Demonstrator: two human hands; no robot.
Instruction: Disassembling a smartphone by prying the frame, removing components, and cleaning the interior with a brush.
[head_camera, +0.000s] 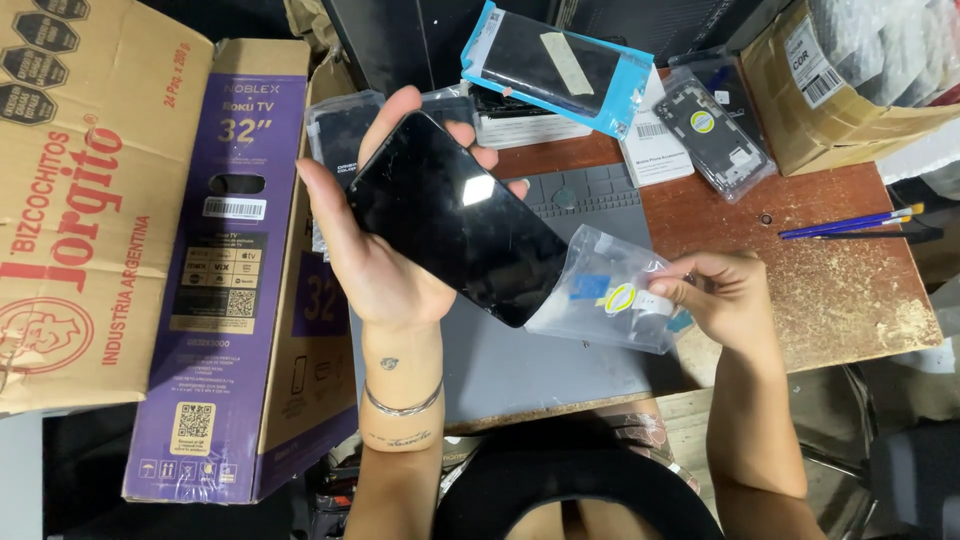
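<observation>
Item: black phone screen panel (460, 218), glossy, flat, lying tilted across the left hand (385, 240), its lower corner just inside the mouth of a clear plastic sleeve (600, 292) held by the right hand (720, 295). Handling note, as a judgement: the panel is best carried by its edges with the glass face untouched, and the sleeve kept taut and in line with the panel's long side so the corner does not snag the plastic. Left hand: palm up and cupped, fingers (400, 110) spread fairly wide and curled over the far edge, thumb along the near-left edge, gripping the panel. Right hand: fingers closed in a pinch on the sleeve's right end, near a blue and yellow sticker (612, 295); how tight cannot be told. Beneath: grey work mat (520, 350) on a worn reddish table (830, 270). Left: purple television carton (235, 280) and brown cardboard box (80, 200). Farther: two blue pens (850, 222), bagged phone part (712, 135), blue-edged packaged screen (555, 62).
</observation>
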